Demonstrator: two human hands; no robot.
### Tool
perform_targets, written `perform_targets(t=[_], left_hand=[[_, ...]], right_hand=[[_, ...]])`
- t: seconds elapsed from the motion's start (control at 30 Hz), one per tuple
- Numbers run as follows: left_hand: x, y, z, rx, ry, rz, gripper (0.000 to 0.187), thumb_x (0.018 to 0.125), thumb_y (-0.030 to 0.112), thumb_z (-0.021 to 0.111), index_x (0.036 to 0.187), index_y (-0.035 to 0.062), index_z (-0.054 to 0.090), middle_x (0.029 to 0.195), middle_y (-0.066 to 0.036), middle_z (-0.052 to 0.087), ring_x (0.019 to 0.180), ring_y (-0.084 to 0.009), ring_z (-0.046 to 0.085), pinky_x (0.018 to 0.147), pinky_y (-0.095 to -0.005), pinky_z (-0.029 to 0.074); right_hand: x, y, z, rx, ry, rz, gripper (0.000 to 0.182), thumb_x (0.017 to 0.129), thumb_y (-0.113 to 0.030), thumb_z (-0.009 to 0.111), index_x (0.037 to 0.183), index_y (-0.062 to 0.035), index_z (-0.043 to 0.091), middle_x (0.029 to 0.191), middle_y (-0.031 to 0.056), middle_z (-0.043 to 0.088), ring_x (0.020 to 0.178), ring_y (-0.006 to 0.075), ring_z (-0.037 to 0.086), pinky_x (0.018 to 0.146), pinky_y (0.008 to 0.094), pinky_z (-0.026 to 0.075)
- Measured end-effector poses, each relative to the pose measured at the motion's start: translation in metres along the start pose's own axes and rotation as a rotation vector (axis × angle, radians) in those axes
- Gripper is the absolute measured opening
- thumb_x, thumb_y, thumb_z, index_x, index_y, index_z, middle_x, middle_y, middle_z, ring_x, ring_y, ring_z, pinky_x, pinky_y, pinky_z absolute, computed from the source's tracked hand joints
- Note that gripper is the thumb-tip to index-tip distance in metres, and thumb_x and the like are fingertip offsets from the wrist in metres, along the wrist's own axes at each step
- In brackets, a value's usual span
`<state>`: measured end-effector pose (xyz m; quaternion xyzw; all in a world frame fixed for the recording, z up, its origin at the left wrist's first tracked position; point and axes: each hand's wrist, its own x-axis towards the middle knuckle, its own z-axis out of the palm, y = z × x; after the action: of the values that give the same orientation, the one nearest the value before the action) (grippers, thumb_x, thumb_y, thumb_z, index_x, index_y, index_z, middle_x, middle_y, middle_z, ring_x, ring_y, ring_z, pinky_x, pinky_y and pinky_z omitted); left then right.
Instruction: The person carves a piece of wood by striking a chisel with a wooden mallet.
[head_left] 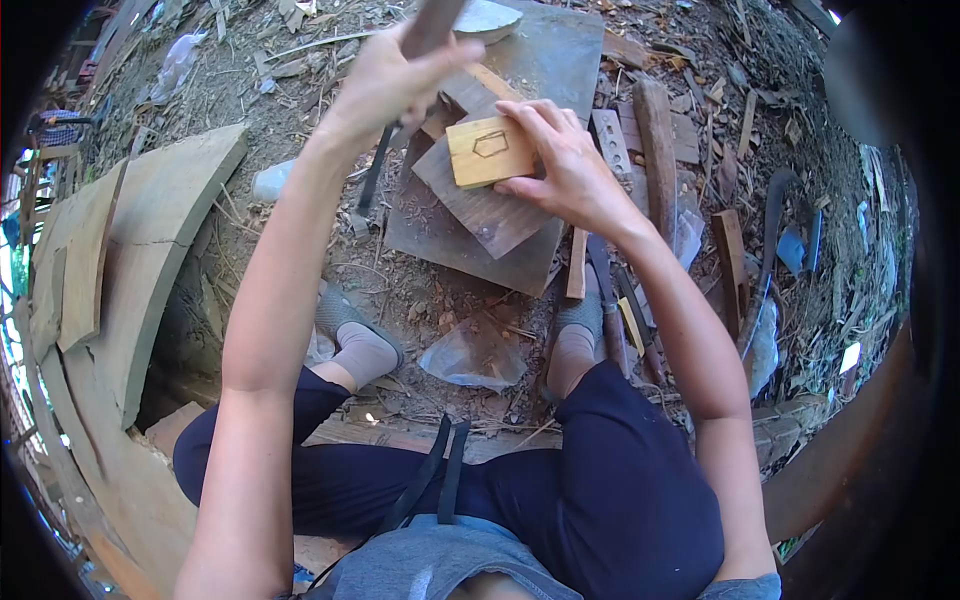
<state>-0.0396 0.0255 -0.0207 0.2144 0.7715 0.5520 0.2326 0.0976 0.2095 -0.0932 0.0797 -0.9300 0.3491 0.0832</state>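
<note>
The yellowish wooden block [467,160] looks light, stiff and fairly grippy, best held by its side edges. The right hand [568,165] pinches its right end over the wooden board [500,217], beyond the near corner; the left hand [375,88], left of it, grips a blurred brown handle [430,28].
</note>
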Motion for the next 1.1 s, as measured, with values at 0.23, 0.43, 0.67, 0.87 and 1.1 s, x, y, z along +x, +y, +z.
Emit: perform_targets(t=[0.23, 0.43, 0.67, 0.87, 1.1], left_hand=[[0.012, 0.057, 0.023, -0.42, 0.439, 0.207, 0.03, 0.097, 0.027, 0.071, 0.08, 0.0105, 0.051, 0.058, 0.005, 0.046, 0.039, -0.0031, 0.041, 0.034, -0.0213, 0.03], [0.026, 0.044, 0.026, -0.503, 0.585, 0.308, 0.031, 0.097, 0.027, 0.07, 0.079, 0.0104, 0.051, 0.058, 0.004, 0.046, 0.041, -0.0061, 0.045, 0.034, -0.0229, 0.032], [0.034, 0.047, 0.024, -0.586, 0.596, 0.367, 0.031, 0.097, 0.026, 0.069, 0.077, 0.0113, 0.05, 0.058, 0.004, 0.047, 0.04, -0.0061, 0.045, 0.033, -0.0227, 0.032], [0.036, 0.043, 0.027, -0.509, 0.609, 0.405, 0.029, 0.096, 0.023, 0.069, 0.077, 0.0107, 0.051, 0.058, 0.004, 0.047, 0.038, -0.006, 0.043, 0.032, -0.0231, 0.03], [0.033, 0.045, 0.032, -0.464, 0.539, 0.434, 0.027, 0.096, 0.023, 0.066, 0.077, 0.0099, 0.051, 0.058, 0.003, 0.048, 0.037, -0.0065, 0.042, 0.032, -0.0234, 0.03]], right_hand=[[-0.002, 0.0, 0.008, 0.083, 0.012, 0.0, 0.075, 0.074, -0.021, 0.084, 0.14, -0.0122, 0.05, 0.133, 0.0119, 0.054, 0.123, 0.0354, 0.05, 0.105, 0.047, 0.044], [-0.006, -0.005, 0.011, 0.035, 0.069, 0.021, 0.074, 0.074, -0.021, 0.085, 0.139, -0.0119, 0.05, 0.131, 0.0121, 0.054, 0.12, 0.0348, 0.052, 0.102, 0.0445, 0.049], [-0.007, -0.004, 0.013, 0.014, 0.098, 0.008, 0.074, 0.074, -0.024, 0.085, 0.139, -0.0123, 0.05, 0.13, 0.0101, 0.055, 0.12, 0.0331, 0.052, 0.1, 0.044, 0.05], [-0.007, -0.005, 0.011, 0.042, 0.066, 0.04, 0.074, 0.075, -0.024, 0.085, 0.139, -0.0099, 0.052, 0.133, 0.0126, 0.054, 0.122, 0.0336, 0.052, 0.106, 0.0428, 0.046], [-0.007, -0.005, 0.011, 0.053, 0.07, 0.043, 0.075, 0.074, -0.023, 0.086, 0.14, -0.0104, 0.052, 0.133, 0.0115, 0.055, 0.122, 0.0326, 0.051, 0.106, 0.0421, 0.046]])
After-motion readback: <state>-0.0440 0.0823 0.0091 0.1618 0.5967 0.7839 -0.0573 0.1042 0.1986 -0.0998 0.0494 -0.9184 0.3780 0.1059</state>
